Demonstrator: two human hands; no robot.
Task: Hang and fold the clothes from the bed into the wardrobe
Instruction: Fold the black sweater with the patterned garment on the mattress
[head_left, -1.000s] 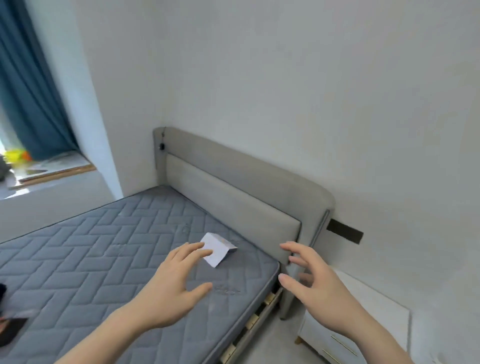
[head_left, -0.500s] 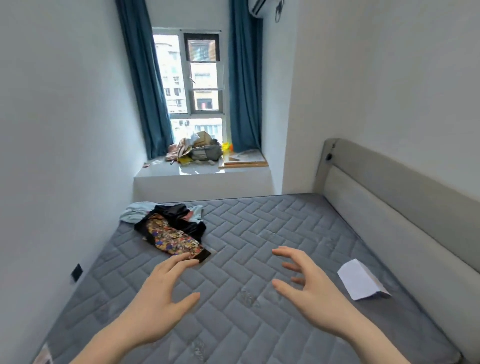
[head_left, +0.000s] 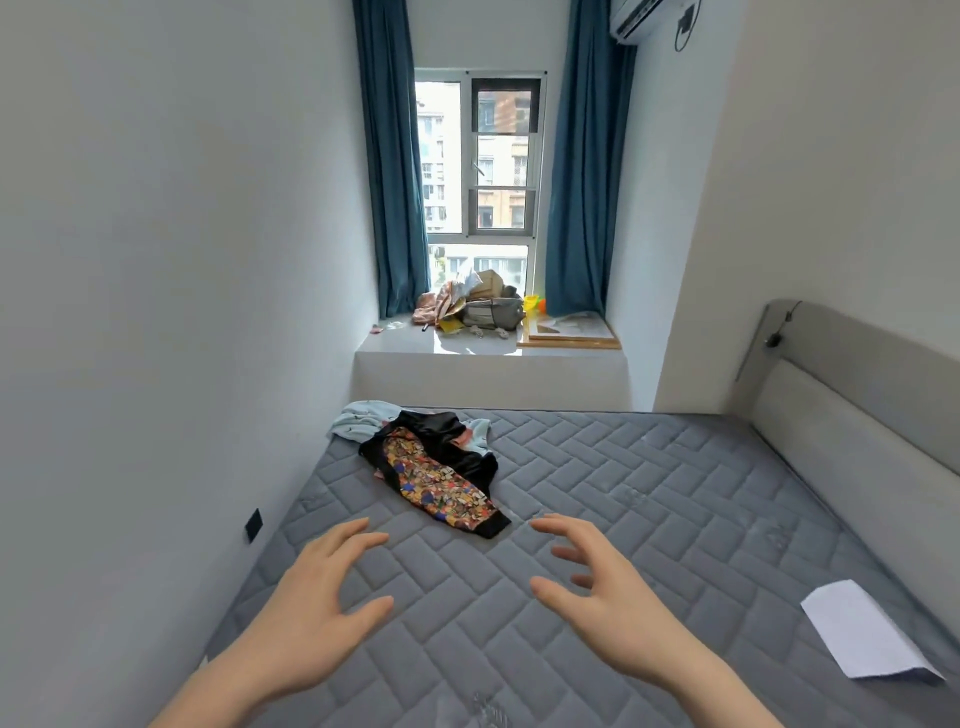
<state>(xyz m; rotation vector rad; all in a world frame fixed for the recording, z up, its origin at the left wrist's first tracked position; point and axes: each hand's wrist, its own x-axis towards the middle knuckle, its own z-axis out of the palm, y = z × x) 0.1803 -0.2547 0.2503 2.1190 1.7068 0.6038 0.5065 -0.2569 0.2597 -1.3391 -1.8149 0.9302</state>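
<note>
With the left hand (head_left: 317, 597) and right hand (head_left: 602, 587) held released and empty above the grey quilted mattress (head_left: 649, 519), only the black floral-patterned garment (head_left: 436, 473) may be snagged from the far-corner heap, so that the pale blue cloth (head_left: 356, 423) beneath is dragged along.

— Where's the light from?
— Daylight through the window (head_left: 478, 156) at top centre, overexposed; the room is bright, shadows soft.
— Sharp?
— Mostly; walls bow at the frame edges.
</note>
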